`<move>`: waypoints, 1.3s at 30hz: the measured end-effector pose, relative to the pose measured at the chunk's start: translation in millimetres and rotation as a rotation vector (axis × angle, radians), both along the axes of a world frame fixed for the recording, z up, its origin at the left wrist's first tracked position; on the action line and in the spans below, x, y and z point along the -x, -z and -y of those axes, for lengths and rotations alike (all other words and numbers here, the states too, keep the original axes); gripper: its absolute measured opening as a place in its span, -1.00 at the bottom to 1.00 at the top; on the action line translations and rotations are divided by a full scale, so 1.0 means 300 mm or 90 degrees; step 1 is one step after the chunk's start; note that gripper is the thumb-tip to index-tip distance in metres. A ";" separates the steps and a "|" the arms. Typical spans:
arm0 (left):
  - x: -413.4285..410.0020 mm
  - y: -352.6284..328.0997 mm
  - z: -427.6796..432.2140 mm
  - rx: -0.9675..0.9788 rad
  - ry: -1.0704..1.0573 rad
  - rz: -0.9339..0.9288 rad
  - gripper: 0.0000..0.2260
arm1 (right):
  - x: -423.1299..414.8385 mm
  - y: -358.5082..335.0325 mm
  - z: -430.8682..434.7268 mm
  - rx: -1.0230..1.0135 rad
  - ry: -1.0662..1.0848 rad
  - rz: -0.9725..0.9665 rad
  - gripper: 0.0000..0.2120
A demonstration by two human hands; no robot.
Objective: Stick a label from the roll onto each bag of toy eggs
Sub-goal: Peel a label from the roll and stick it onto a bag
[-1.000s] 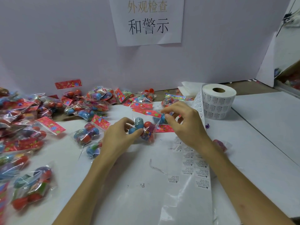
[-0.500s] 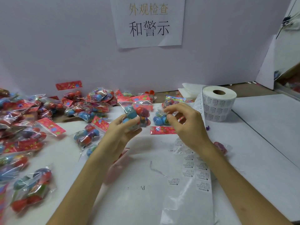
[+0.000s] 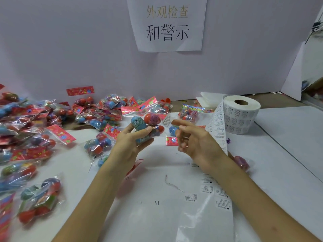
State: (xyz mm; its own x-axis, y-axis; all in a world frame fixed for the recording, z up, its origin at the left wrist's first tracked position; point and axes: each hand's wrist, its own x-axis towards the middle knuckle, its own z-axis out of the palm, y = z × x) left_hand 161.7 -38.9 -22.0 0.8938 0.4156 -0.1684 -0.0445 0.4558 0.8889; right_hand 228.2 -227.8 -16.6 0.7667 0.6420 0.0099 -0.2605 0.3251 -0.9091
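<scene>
My left hand (image 3: 129, 145) grips a clear bag of toy eggs (image 3: 148, 126), blue and red, and holds it up above the table. My right hand (image 3: 195, 140) is just right of the bag, its index finger stretched out toward it. A small white warning label (image 3: 167, 120) sits at that fingertip, against the bag's right edge. The label roll (image 3: 242, 114) stands at the back right. Its backing strip (image 3: 216, 130) runs down the table under my right forearm.
Several bags of eggs with red header cards lie heaped at the left (image 3: 26, 137) and along the back wall (image 3: 108, 109). One bag (image 3: 188, 114) lies behind my right hand, another (image 3: 242, 162) by my right forearm. A paper sign (image 3: 167, 23) hangs on the wall.
My left hand lifted the bag of eggs off the table. My right hand left the bag lying behind it and brought a label over to the raised bag.
</scene>
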 end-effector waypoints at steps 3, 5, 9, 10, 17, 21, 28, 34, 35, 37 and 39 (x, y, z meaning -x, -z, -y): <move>-0.003 0.004 0.001 -0.001 -0.028 -0.004 -0.63 | 0.007 0.004 -0.003 -0.056 -0.031 -0.089 -0.76; -0.003 0.005 0.006 -0.003 -0.041 -0.001 -0.68 | 0.008 0.008 -0.004 -0.077 -0.044 -0.117 -0.74; -0.003 0.009 0.022 0.008 -0.047 0.024 -0.66 | 0.016 0.022 -0.013 -0.080 -0.080 -0.134 -0.69; -0.003 0.011 0.026 0.012 -0.036 0.035 -0.66 | 0.018 0.026 -0.017 -0.077 -0.089 -0.139 -0.66; 0.004 0.003 0.040 -0.004 0.033 0.074 -0.72 | 0.026 0.037 -0.027 -0.058 -0.116 -0.153 -0.60; 0.006 -0.004 0.044 -0.003 0.033 0.063 -0.69 | 0.026 0.038 -0.028 -0.052 -0.120 -0.147 -0.55; 0.006 -0.010 0.046 -0.009 0.044 0.050 -0.67 | 0.024 0.044 -0.027 -0.050 -0.115 -0.140 -0.58; 0.005 -0.007 0.047 -0.005 0.044 0.056 -0.64 | 0.025 0.041 -0.030 -0.037 -0.110 -0.133 -0.58; 0.006 -0.008 0.048 -0.004 0.042 0.057 -0.62 | 0.026 0.041 -0.031 -0.036 -0.111 -0.131 -0.56; 0.006 -0.008 0.050 -0.001 0.036 0.058 -0.57 | 0.027 0.040 -0.030 -0.036 -0.113 -0.124 -0.54; 0.007 -0.009 0.052 0.001 0.028 0.062 -0.48 | 0.029 0.040 -0.030 -0.035 -0.115 -0.118 -0.55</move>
